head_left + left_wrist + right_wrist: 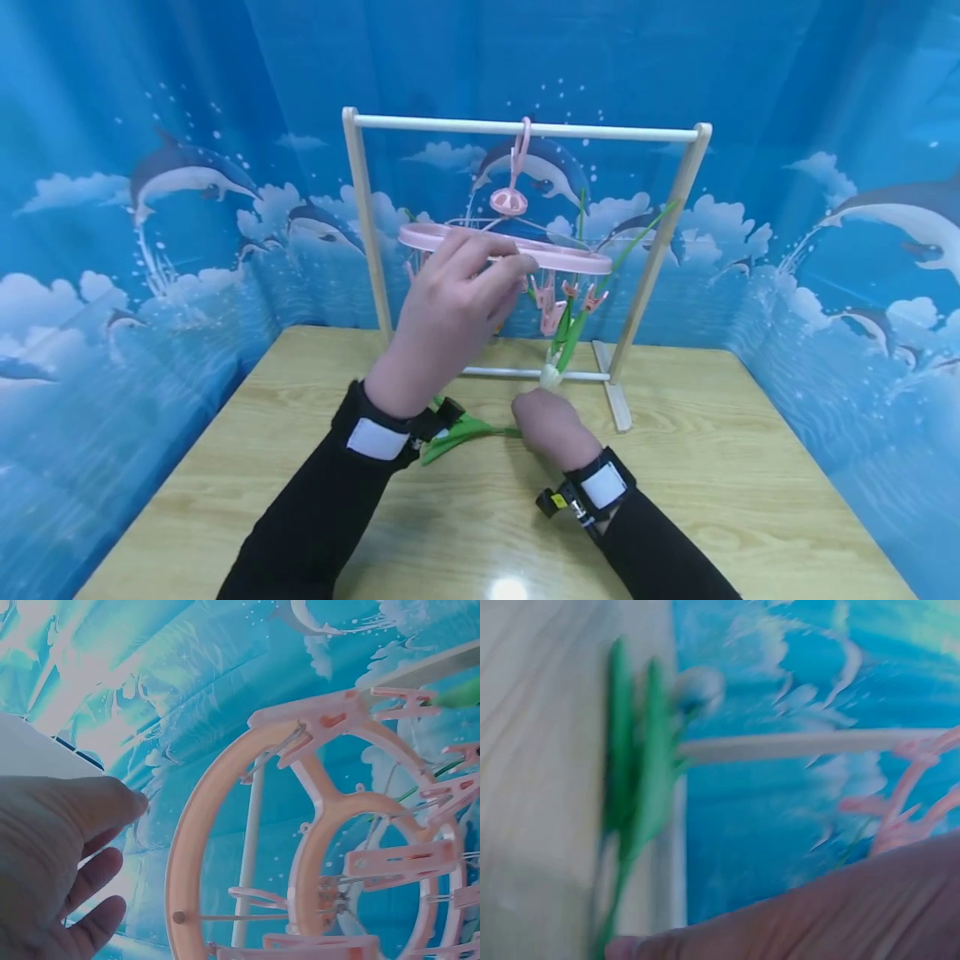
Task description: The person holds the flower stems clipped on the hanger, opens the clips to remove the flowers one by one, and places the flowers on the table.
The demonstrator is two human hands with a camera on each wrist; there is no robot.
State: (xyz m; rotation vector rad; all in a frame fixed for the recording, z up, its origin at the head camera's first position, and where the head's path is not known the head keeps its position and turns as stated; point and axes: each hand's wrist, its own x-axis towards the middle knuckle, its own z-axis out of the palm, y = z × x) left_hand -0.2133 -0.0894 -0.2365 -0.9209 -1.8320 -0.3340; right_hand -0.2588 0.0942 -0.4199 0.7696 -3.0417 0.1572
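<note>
My right hand (pixel 551 425) grips the stem of an artificial flower (pixel 472 429) low over the table; its green leaves (pixel 645 757) and a blurred pale bloom (pixel 699 688) point left. My left hand (pixel 465 292) is raised in front of a pink clip hanger (pixel 570 258). In the left wrist view, that hand (pixel 52 855) has loosely bent fingers, holds nothing and is apart from the hanger's ring (pixel 184 855). A second artificial flower, with a white bloom (pixel 551 377), hangs upside down from the hanger's pink clips (pixel 592 298), just above my right hand.
A wooden stand (pixel 366 225) with a white top bar (pixel 600 132) bears the hanger by its hook (pixel 521 150). One stand foot (pixel 615 400) lies on the wooden table (pixel 712 467). Blue dolphin-print curtain (pixel 847 275) surrounds the table at the back and sides.
</note>
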